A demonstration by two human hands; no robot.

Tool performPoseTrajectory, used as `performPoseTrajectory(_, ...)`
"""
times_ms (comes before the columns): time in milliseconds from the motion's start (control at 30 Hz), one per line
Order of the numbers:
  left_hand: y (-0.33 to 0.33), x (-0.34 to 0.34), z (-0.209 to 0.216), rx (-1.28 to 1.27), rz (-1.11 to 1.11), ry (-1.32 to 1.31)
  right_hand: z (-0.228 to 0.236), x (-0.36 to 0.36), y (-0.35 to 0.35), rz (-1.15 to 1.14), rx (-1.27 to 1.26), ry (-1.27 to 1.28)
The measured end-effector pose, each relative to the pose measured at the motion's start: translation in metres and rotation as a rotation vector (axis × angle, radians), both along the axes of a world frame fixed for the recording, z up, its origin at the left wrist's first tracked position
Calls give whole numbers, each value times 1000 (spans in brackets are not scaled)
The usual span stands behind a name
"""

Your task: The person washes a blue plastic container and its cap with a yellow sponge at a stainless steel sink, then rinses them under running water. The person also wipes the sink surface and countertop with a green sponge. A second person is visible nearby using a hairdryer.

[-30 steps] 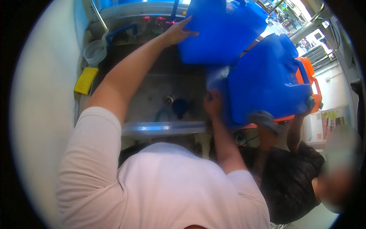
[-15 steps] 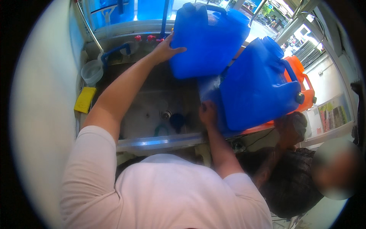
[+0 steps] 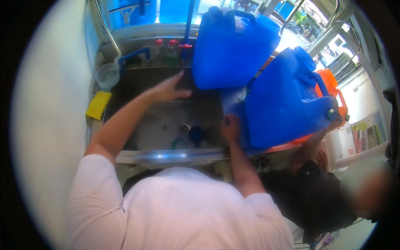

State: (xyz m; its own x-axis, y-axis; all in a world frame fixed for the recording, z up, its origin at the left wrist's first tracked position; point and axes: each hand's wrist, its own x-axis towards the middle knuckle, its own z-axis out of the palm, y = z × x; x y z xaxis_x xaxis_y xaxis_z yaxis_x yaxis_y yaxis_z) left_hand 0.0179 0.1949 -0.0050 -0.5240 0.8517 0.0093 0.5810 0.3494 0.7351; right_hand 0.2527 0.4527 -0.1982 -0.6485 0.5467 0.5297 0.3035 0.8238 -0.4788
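My left hand is in the air over the sink, fingers spread and nothing in them. It is apart from the far blue jerrycan, which stands upright at the back of the ledge right of the sink. My right hand is closed at the sink's right edge. A small dark thing shows at its fingers, too little to name. Just right of it, a nearer blue jerrycan stands with its handle and spout side to the right. The fingers of another person are by its small side cap.
An orange jerrycan stands behind the nearer blue one. Left of the sink are a clear plastic tub and a yellow sponge. Bottles with red tops and a blue pipe line the back. A co-worker crouches at right.
My left hand has let go of the far blue jerrycan and drawn back over the sink. The co-worker's hand has moved up to the nearer jerrycan's cap. My right hand stays about where it was.
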Motion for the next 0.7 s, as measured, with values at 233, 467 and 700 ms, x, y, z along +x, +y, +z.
performPoseTrajectory(233, -180, 63, -84, -665, 182, -180, 10, 2, -7, 4, 144, -52)
performPoseTrajectory(467, -235, 100, -135, -240, 492, 230, 12, -64, -64, 274, 62, -352)
performPoseTrajectory(700, -228, 102, -129, -218, 641, 235, -147, -140, -43, 625, -143, -1117)
